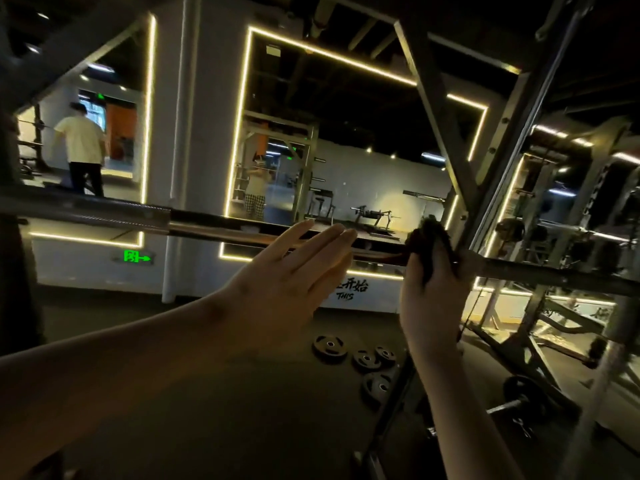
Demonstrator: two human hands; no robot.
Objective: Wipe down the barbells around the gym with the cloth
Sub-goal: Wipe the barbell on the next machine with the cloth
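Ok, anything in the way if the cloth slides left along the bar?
Only the left hand: its straight fingers cross the barbell left of the cloth the right hand grips. Beyond it the shaft looks bare.

free: barbell [207, 231] span leftward | blocked: rack upright [453, 161] (just right of cloth [427, 239])
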